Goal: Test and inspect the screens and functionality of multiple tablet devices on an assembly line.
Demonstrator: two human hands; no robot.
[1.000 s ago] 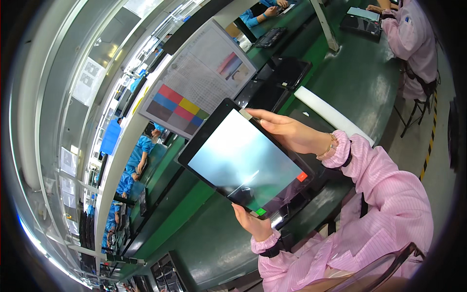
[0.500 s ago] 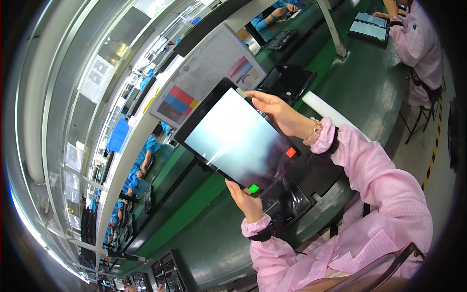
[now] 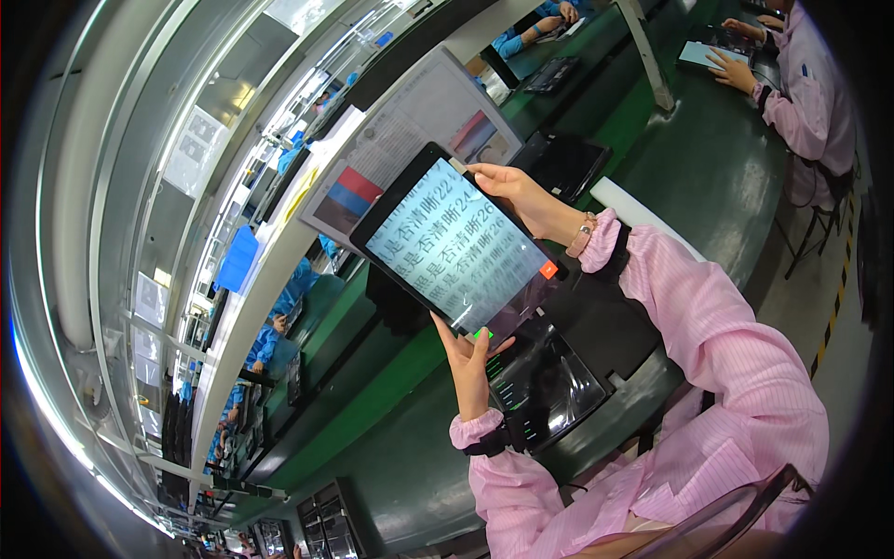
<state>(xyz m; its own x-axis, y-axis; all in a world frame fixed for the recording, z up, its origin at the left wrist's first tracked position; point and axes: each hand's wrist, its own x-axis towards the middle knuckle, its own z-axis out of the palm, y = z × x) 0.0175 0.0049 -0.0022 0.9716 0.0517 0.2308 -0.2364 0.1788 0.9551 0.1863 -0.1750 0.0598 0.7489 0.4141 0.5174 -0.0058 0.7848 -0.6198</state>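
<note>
Both my hands hold a black-framed tablet (image 3: 445, 244) tilted in the air above the green bench. Its lit screen shows rows of dark characters on pale blue, with a red square near the right edge and a green one near the bottom. My left hand (image 3: 468, 368) grips the lower edge, thumb on the screen by the green square, other fingers partly behind. My right hand (image 3: 526, 197) is closed on the upper right edge, its palm side partly hidden. Below the tablet, a glossy black panel (image 3: 559, 396) lies on the bench, with small green marks showing on it.
A framed sheet with colour blocks (image 3: 410, 121) stands behind the tablet. A black device (image 3: 563, 168) and a white roll (image 3: 643, 216) lie farther right on the bench. A co-worker in pink (image 3: 805, 102) handles another tablet (image 3: 712, 56). A black tray (image 3: 326, 522) sits lower left.
The screen went from a blurry white glow to rows of characters. My left thumb moved over the screen by the green square. The co-worker's hand now lies over the other tablet.
</note>
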